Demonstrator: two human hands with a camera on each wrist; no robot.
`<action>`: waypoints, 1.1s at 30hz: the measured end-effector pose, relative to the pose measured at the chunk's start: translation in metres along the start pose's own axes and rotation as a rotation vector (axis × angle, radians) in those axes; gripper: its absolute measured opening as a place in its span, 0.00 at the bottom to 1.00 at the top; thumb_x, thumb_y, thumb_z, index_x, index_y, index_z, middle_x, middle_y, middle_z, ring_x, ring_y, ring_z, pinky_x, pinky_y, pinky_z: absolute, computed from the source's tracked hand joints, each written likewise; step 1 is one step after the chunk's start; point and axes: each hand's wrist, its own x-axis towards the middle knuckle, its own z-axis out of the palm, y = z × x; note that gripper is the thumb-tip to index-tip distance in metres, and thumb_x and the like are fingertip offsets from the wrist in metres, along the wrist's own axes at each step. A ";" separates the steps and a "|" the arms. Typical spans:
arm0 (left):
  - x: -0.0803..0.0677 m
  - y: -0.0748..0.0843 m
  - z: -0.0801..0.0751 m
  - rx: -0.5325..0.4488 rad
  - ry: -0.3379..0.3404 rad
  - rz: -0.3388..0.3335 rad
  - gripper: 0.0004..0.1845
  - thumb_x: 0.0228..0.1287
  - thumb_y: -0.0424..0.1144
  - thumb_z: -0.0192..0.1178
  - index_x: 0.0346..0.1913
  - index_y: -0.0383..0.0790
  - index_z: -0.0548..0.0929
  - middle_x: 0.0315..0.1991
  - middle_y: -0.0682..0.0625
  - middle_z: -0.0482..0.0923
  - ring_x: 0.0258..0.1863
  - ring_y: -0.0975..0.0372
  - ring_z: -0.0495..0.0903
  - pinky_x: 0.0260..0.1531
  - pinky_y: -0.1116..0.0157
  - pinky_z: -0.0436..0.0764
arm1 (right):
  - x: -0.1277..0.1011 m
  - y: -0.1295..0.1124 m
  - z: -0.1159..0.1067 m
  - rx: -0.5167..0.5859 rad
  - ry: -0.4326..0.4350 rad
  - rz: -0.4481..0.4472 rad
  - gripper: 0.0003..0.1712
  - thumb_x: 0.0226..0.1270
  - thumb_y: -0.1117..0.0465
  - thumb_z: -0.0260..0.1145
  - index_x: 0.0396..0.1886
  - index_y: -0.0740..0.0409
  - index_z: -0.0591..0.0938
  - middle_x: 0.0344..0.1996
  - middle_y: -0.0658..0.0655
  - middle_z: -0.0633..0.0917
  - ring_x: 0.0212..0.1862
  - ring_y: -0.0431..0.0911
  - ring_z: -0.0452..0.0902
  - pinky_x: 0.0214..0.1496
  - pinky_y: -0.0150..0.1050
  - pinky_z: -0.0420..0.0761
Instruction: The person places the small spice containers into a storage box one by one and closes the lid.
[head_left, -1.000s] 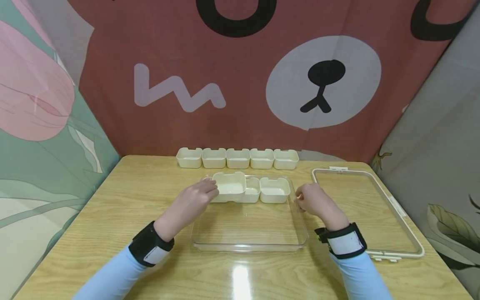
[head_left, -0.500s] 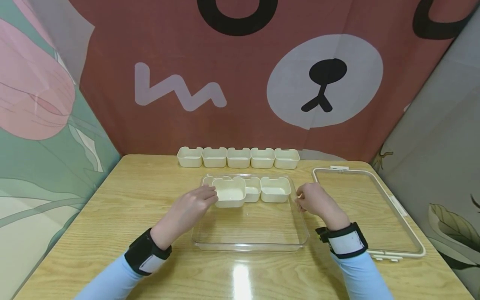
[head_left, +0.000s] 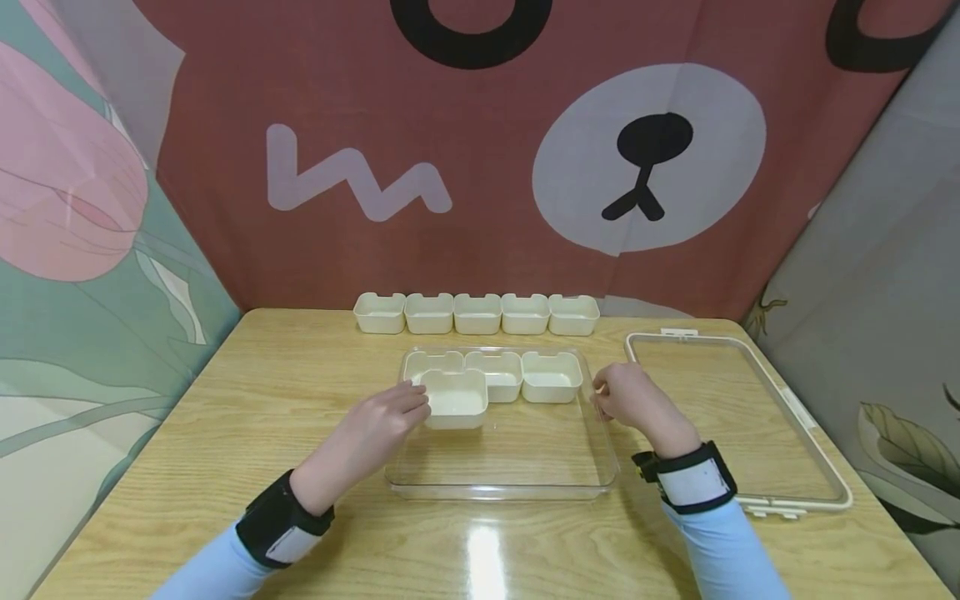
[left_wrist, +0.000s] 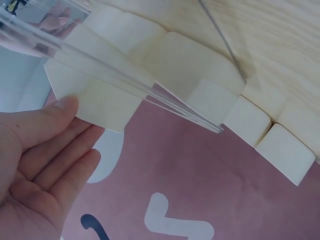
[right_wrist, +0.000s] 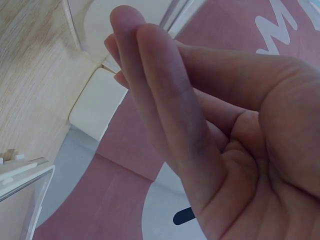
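Head view shows a small cream rectangular plastic bin [head_left: 453,399] sitting inside a clear, shallow rectangular plastic tray [head_left: 501,487], in the tray's left half and just in front of the back row. The left hand [head_left: 384,417] reaches in over the tray's left wall, forearm angled up from the lower left, with its fingertips against the bin's left side. In the left wrist view the fingers [left_wrist: 45,125] lie almost straight and relaxed with the thumb tip beside the bin's wall [left_wrist: 95,97]; they touch it rather than curl round it.

Behind that bin, three more cream bins [head_left: 498,373] stand side by side against the tray's far wall. The right hand [head_left: 626,397] rests at the tray's right wall, wrist bent inward, fingers loosely gathered. The right wrist view shows its fingers [right_wrist: 150,95] held together and gently bent; they seem to hold nothing, though how they meet the rim is hidden.

Both forearms wear light blue sleeves and black wrist bands with white patches [head_left: 693,483].

Further back on the light wooden worktop [head_left: 225,417], a row of five identical cream bins [head_left: 477,314] stands near the far edge, well apart from the tray. To the right of the tray lies a clear lid with a cream frame [head_left: 738,417], flat on the worktop. A red-brown cloth printed with a bear's face [head_left: 645,158] hangs behind.
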 end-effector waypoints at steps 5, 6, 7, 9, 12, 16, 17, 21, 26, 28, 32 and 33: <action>-0.006 -0.001 0.000 0.009 -0.015 -0.014 0.11 0.46 0.24 0.70 0.34 0.37 0.85 0.38 0.46 0.86 0.44 0.57 0.84 0.47 0.64 0.80 | 0.000 -0.001 -0.001 0.002 0.003 -0.010 0.15 0.63 0.68 0.62 0.46 0.77 0.80 0.23 0.58 0.86 0.23 0.42 0.82 0.33 0.40 0.82; -0.007 -0.001 0.000 0.011 -0.019 -0.016 0.11 0.46 0.24 0.70 0.35 0.36 0.85 0.38 0.46 0.86 0.44 0.57 0.84 0.48 0.64 0.81 | 0.000 -0.001 -0.001 0.000 0.002 -0.011 0.15 0.63 0.69 0.62 0.46 0.77 0.80 0.23 0.58 0.86 0.23 0.42 0.82 0.33 0.40 0.82; -0.008 -0.001 0.000 0.013 -0.023 -0.020 0.11 0.45 0.24 0.70 0.35 0.36 0.85 0.38 0.46 0.86 0.44 0.57 0.84 0.48 0.64 0.80 | 0.000 -0.001 -0.001 0.000 0.003 -0.012 0.15 0.63 0.69 0.62 0.46 0.77 0.79 0.23 0.58 0.86 0.23 0.42 0.82 0.33 0.40 0.82; -0.009 -0.002 -0.001 0.012 -0.028 -0.027 0.12 0.44 0.24 0.71 0.35 0.37 0.85 0.38 0.46 0.86 0.44 0.57 0.84 0.48 0.64 0.80 | 0.000 -0.001 -0.001 -0.001 0.003 -0.011 0.15 0.63 0.69 0.62 0.45 0.77 0.79 0.23 0.58 0.86 0.23 0.42 0.82 0.32 0.40 0.82; -0.011 -0.003 -0.003 0.009 -0.028 -0.034 0.13 0.43 0.24 0.71 0.35 0.37 0.85 0.38 0.46 0.86 0.45 0.57 0.84 0.49 0.63 0.80 | 0.000 -0.001 -0.001 0.000 0.000 -0.008 0.15 0.63 0.69 0.62 0.45 0.77 0.79 0.23 0.58 0.86 0.24 0.43 0.82 0.31 0.39 0.82; -0.011 -0.003 -0.004 0.016 -0.031 -0.030 0.13 0.43 0.24 0.71 0.35 0.37 0.85 0.38 0.46 0.86 0.44 0.57 0.84 0.49 0.63 0.80 | -0.001 -0.001 -0.001 0.005 0.000 -0.007 0.15 0.63 0.69 0.62 0.45 0.77 0.79 0.23 0.58 0.86 0.24 0.43 0.83 0.31 0.39 0.82; -0.011 -0.003 -0.004 0.015 -0.031 -0.028 0.13 0.43 0.23 0.71 0.34 0.37 0.85 0.38 0.46 0.86 0.44 0.57 0.84 0.49 0.63 0.80 | -0.001 -0.001 -0.001 0.006 0.002 -0.007 0.15 0.62 0.69 0.62 0.45 0.77 0.79 0.23 0.58 0.86 0.24 0.43 0.83 0.31 0.39 0.82; -0.011 -0.004 -0.005 0.010 -0.036 -0.022 0.13 0.42 0.23 0.71 0.33 0.37 0.85 0.37 0.46 0.86 0.43 0.57 0.84 0.49 0.64 0.80 | -0.001 -0.001 -0.001 0.000 0.010 -0.011 0.14 0.62 0.69 0.62 0.44 0.77 0.80 0.22 0.57 0.86 0.24 0.44 0.83 0.32 0.40 0.82; -0.010 -0.005 -0.005 -0.005 -0.057 -0.038 0.12 0.43 0.23 0.70 0.33 0.37 0.85 0.36 0.46 0.86 0.42 0.57 0.85 0.49 0.63 0.80 | 0.000 -0.001 0.000 -0.015 0.013 -0.008 0.14 0.62 0.69 0.62 0.44 0.76 0.80 0.22 0.57 0.86 0.23 0.41 0.82 0.33 0.41 0.82; -0.010 -0.005 -0.004 -0.008 -0.061 -0.042 0.12 0.43 0.22 0.70 0.32 0.37 0.85 0.36 0.46 0.86 0.42 0.57 0.85 0.49 0.63 0.80 | 0.000 -0.001 0.000 -0.014 0.008 -0.003 0.14 0.62 0.69 0.62 0.45 0.76 0.80 0.23 0.57 0.86 0.23 0.40 0.81 0.33 0.41 0.82; -0.011 -0.006 -0.002 -0.010 -0.065 -0.042 0.12 0.43 0.22 0.70 0.32 0.37 0.85 0.36 0.47 0.85 0.42 0.58 0.85 0.49 0.63 0.80 | 0.000 -0.002 0.000 -0.011 0.005 0.002 0.14 0.62 0.69 0.62 0.45 0.76 0.80 0.23 0.57 0.86 0.23 0.40 0.81 0.33 0.40 0.82; -0.012 -0.006 -0.001 -0.010 -0.068 -0.043 0.12 0.43 0.22 0.70 0.32 0.37 0.85 0.36 0.47 0.85 0.42 0.58 0.85 0.49 0.63 0.80 | -0.001 -0.002 0.000 -0.012 0.007 0.002 0.14 0.62 0.69 0.62 0.45 0.76 0.80 0.23 0.57 0.86 0.23 0.40 0.81 0.33 0.40 0.82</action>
